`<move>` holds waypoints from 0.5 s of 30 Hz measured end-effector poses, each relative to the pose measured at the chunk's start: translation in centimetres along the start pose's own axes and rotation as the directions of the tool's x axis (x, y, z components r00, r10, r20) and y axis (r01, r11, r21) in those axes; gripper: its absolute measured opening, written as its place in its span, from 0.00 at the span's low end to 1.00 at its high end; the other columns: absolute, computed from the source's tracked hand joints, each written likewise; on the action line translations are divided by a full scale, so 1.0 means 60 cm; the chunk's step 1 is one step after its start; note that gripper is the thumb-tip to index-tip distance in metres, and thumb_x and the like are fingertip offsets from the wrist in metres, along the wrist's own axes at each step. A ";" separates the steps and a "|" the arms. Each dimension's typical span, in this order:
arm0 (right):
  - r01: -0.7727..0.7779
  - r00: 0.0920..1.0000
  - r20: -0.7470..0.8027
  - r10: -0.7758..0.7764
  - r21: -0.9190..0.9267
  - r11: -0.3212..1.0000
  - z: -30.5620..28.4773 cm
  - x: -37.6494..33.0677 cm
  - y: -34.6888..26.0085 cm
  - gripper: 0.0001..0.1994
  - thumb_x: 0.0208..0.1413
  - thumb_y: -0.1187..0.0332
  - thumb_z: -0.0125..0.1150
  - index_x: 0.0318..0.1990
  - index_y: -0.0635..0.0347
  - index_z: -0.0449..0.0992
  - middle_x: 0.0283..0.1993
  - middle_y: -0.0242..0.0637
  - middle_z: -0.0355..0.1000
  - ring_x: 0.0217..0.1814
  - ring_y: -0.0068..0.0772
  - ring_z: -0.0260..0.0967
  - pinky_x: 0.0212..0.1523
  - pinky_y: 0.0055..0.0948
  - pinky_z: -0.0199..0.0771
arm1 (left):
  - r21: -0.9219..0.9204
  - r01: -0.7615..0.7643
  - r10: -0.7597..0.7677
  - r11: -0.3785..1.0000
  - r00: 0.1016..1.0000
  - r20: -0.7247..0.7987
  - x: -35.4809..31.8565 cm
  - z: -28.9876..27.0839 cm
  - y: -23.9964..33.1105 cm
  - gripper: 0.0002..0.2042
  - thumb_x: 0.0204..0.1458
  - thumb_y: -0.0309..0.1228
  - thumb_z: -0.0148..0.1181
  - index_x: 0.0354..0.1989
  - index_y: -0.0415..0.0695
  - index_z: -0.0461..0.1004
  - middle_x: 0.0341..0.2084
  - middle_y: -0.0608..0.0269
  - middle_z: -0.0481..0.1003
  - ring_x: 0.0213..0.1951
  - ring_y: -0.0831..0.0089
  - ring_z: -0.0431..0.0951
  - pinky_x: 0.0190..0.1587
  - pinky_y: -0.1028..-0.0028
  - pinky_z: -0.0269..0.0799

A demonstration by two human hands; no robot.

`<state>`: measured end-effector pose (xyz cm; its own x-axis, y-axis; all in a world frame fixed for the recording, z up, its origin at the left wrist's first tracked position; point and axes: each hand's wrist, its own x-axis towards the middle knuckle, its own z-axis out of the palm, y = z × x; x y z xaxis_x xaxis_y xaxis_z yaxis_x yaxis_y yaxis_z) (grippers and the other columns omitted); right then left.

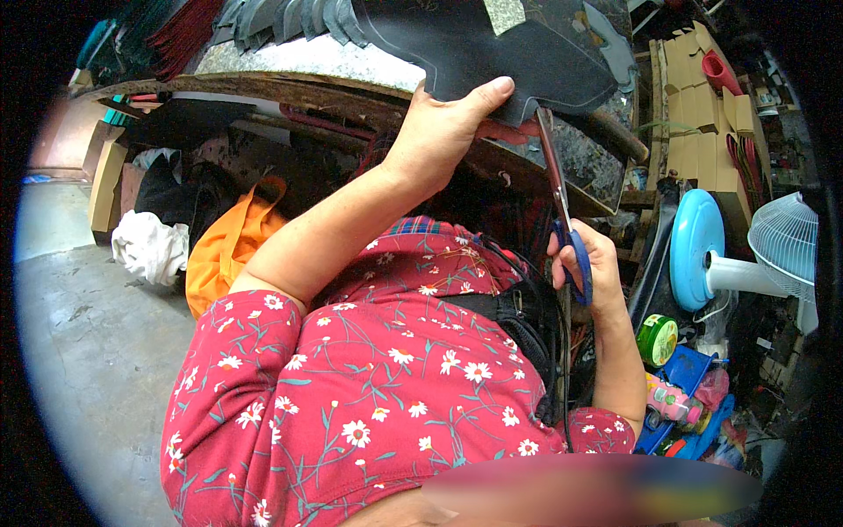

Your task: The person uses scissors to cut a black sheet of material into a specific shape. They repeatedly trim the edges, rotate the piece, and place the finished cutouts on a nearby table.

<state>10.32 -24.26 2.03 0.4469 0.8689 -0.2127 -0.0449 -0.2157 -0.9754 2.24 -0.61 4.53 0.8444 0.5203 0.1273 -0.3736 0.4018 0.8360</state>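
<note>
A black sheet (479, 54) with pale lines traced along its edges lies partly on the worktable and hangs over its front edge. My left hand (435, 132) grips the sheet's near edge, thumb on top and fingers beneath. Lower on the right, my right hand (599, 259) holds scissors (557, 176) by their blue handles. The blades point up and away, with their tips at the sheet's edge, just right of my left thumb. Whether the blades are parted there is too fine to tell.
Dark cut pieces (299, 19) lie overlapped along the worktable (351, 66). Grey scraps (612, 44) lie at its right. Cardboard boxes (694, 105), a fan with a blue base (698, 250) and a green tub (657, 341) stand on the right. An orange bag (233, 246) and white cloth (149, 248) sit left, below the table.
</note>
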 end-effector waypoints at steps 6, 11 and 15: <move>0.054 0.998 0.018 -0.053 -0.041 0.998 -0.002 -0.001 -0.002 0.10 0.53 0.66 0.59 0.32 0.64 0.70 0.18 0.28 0.66 0.17 0.16 0.63 0.19 0.16 0.61 | 0.050 0.002 -0.003 0.999 1.000 0.019 -0.001 0.001 0.003 0.11 0.56 0.28 0.56 0.43 0.35 0.70 0.34 0.54 0.77 0.33 0.64 0.80 0.33 0.70 0.81; -0.037 0.999 -0.006 0.037 -0.030 0.999 -0.002 -0.006 -0.011 0.08 0.52 0.68 0.59 0.32 0.64 0.71 0.20 0.28 0.66 0.17 0.16 0.62 0.20 0.16 0.61 | 0.107 -0.090 0.087 0.990 0.996 0.026 -0.004 0.001 0.003 0.11 0.55 0.27 0.57 0.43 0.35 0.70 0.34 0.55 0.78 0.32 0.66 0.81 0.32 0.71 0.81; -0.020 1.000 -0.004 0.020 -0.046 0.999 0.002 -0.007 -0.017 0.06 0.51 0.71 0.60 0.30 0.64 0.70 0.20 0.28 0.66 0.17 0.16 0.62 0.19 0.16 0.61 | 0.122 -0.112 0.108 0.986 0.993 0.038 -0.005 -0.001 0.000 0.10 0.54 0.27 0.59 0.41 0.35 0.72 0.33 0.57 0.78 0.32 0.69 0.80 0.32 0.73 0.80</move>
<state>10.09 -24.38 3.12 0.4492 0.8628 -0.2319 -0.0128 -0.2533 -0.9673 1.96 -0.69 4.46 0.8131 0.5316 0.2374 -0.4163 0.2457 0.8754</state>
